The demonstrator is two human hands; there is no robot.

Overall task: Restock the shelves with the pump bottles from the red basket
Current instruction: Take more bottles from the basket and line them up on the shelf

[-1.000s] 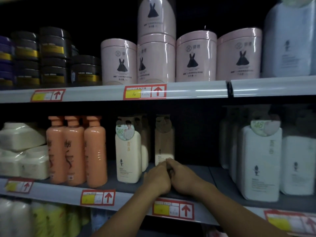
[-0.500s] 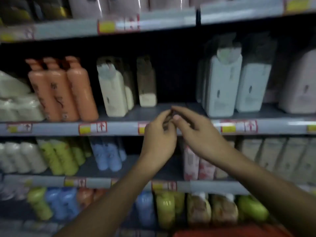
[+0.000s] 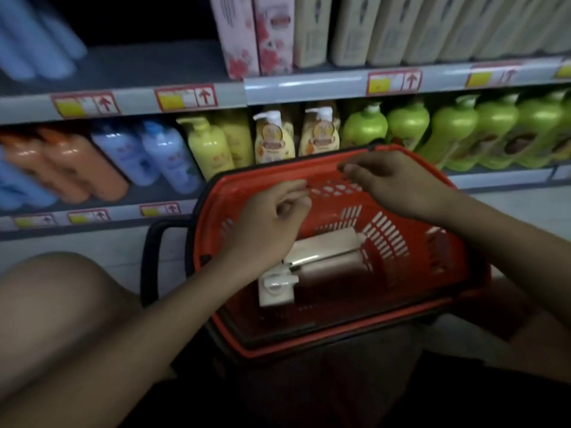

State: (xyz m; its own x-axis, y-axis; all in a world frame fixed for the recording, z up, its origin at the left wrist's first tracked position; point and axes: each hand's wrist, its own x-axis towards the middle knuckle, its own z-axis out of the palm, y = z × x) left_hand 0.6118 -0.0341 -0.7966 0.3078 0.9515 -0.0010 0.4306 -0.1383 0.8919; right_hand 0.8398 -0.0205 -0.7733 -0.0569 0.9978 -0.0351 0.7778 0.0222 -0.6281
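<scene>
A red basket (image 3: 411, 291) sits on the floor in front of the low shelves. Inside it lies a cream pump bottle (image 3: 321, 257) on its side, its white pump head pointing toward me. My left hand (image 3: 268, 223) hovers over the basket just above the bottle, fingers loosely curled, holding nothing. My right hand (image 3: 398, 186) hangs over the basket's far rim, fingers bent and apart, also holding nothing. Part of the bottle is hidden by my left wrist.
The shelf behind the basket holds orange, blue, yellow (image 3: 210, 146) and green pump bottles (image 3: 451, 131). The shelf above carries pink boxes (image 3: 256, 32) and cream cartons. The basket's black handle (image 3: 154, 261) juts left. My knee (image 3: 58, 304) is at the lower left.
The view has dropped from the upper shelves to the floor-level basket. Both hands came down from the shelf edge and now hover over the basket, farther apart.
</scene>
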